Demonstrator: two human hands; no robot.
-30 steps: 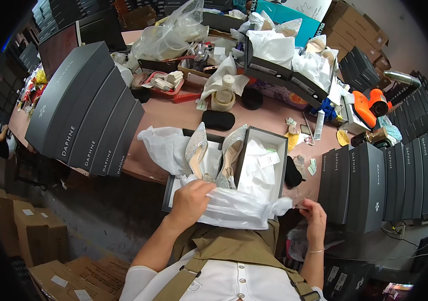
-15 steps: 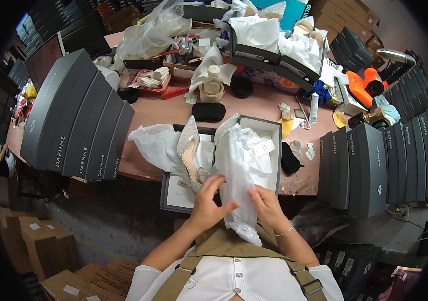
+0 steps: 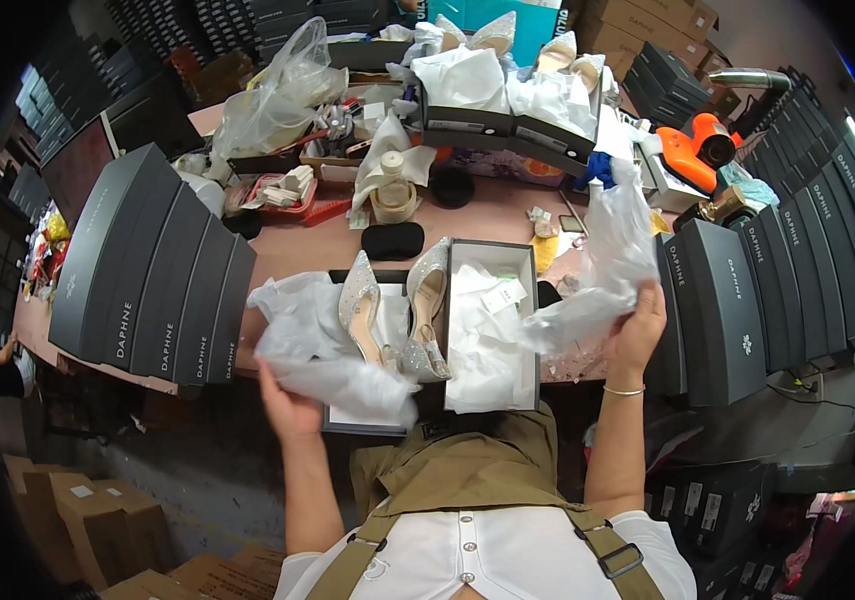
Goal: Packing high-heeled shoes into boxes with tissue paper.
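Two sparkly silver pointed-toe shoes (image 3: pixel 359 312) lie side by side, toes away from me, above a dark grey box part (image 3: pixel 355 424). My left hand (image 3: pixel 290 405) grips the near edge of a translucent white tissue sheet (image 3: pixel 337 380) that spreads left of the shoes and across the heel of the left one. Out to the right, my right hand (image 3: pixel 637 332) pinches another crumpled tissue sheet (image 3: pixel 619 235), raised above the table. Between my hands stands an open grey shoebox (image 3: pixel 532 375) holding white paper (image 3: pixel 492 355) and a white tag (image 3: pixel 504 294).
Stacks of grey shoeboxes stand at left (image 3: pixel 127 270) and right (image 3: pixel 712 310). At the back are open boxes of shoes (image 3: pixel 462 130), a red basket (image 3: pixel 282 195), a tape roll (image 3: pixel 393 203) and an orange heat gun (image 3: pixel 687 160). A black oval pad (image 3: pixel 392 241) lies beyond the shoes.
My hands have moved wide apart, the right one carrying its tissue off the right shoe and up to the right. The left hand has moved left and taken hold of the left tissue.
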